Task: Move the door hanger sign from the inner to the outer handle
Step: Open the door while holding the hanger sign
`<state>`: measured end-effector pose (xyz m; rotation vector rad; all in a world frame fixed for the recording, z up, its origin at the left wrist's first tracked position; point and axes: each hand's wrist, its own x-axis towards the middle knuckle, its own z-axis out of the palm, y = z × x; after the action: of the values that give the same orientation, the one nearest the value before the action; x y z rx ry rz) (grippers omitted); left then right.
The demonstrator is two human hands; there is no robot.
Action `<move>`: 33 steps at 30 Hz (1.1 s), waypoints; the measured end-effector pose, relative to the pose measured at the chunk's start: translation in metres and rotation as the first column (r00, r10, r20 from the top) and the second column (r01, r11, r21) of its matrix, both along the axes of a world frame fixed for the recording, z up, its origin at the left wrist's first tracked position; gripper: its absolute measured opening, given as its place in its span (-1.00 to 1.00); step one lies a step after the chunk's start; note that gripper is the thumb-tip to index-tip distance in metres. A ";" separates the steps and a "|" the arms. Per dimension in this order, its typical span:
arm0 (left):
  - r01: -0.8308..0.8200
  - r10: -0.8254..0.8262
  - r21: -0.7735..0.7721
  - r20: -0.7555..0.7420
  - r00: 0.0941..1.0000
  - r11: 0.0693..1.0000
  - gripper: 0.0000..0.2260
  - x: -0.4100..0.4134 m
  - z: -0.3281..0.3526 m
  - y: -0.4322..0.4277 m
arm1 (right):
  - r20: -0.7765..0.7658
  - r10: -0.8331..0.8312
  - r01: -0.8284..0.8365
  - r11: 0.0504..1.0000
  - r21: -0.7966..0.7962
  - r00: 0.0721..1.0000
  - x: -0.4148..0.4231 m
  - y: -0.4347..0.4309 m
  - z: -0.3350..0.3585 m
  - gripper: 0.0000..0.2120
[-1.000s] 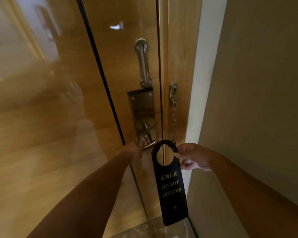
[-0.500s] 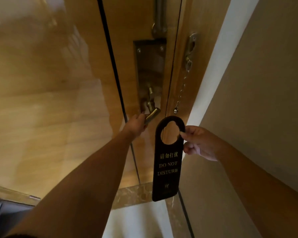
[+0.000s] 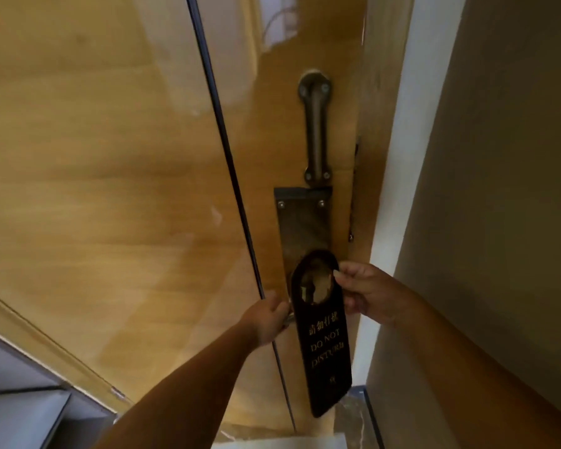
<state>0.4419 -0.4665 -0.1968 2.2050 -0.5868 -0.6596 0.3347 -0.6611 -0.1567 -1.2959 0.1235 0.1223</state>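
A black door hanger sign with gold "DO NOT DISTURB" lettering hangs upright in front of the wooden door. My right hand pinches the right rim of its round top hole. Part of the brass inner lever handle shows through that hole. My left hand is closed on the lever just left of the sign. The lever is mostly hidden by the sign and my fingers. A dark metal lock plate rises above the sign.
A metal swing-bar guard is mounted above the lock plate. The door's edge meets a white frame and a beige wall on the right. Marble threshold and a white floor strip lie below.
The camera view has tilted up. The sign has come closer to the door, so its hole now overlaps the lever. My left hand stays on the lever.
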 end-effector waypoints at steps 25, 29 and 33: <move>-0.148 -0.158 0.499 0.520 0.840 0.854 -0.62 -0.264 0.046 0.260 | -0.051 0.161 -0.154 0.982 0.111 0.986 -0.270 0.233 0.010 -0.85; -0.329 0.054 0.396 0.566 0.822 0.857 -0.59 -0.296 0.039 0.312 | -0.017 0.184 -0.179 0.970 0.167 0.983 -0.268 0.249 0.031 -0.88; -0.428 0.173 0.392 0.540 0.824 0.814 -0.68 -0.317 0.043 0.375 | 0.024 0.247 -0.247 0.951 0.186 0.969 -0.256 0.283 0.027 -0.85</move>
<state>0.1245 -0.0917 -0.1538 2.9109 -0.2836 -0.0632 0.0783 -0.3776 -0.1293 -1.1182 -0.0511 0.3402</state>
